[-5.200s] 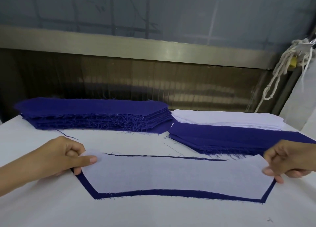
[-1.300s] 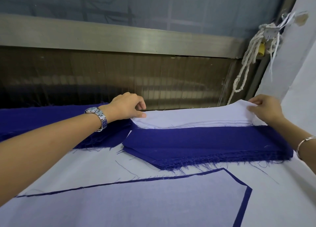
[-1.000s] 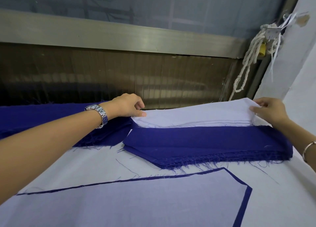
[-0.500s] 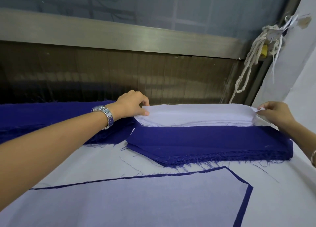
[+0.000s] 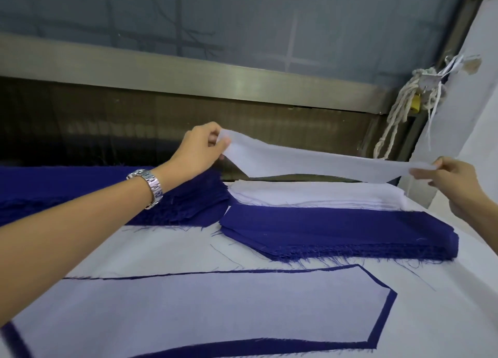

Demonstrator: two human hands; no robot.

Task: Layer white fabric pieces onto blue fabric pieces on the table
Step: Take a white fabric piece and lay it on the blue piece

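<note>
Held pc (image 5: pixel 310 163) above rear stack (image 5: pixel 318 196) w/ layered pair (image 5: pixel 188 303) in front.

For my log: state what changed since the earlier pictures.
The left hand and right hand, pinching the ends of the top thin white fabric piece, have raised it clear of the white fabric stack. Unmoved: that stack, the dark blue fabric pile under it, the left blue pile, the white-on-blue layered piece in front.

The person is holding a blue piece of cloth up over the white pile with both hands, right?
Almost. The piece of cloth is white, not blue. The head view shows the left hand and the right hand each pinching one end of it, held up over the white pile.
</note>
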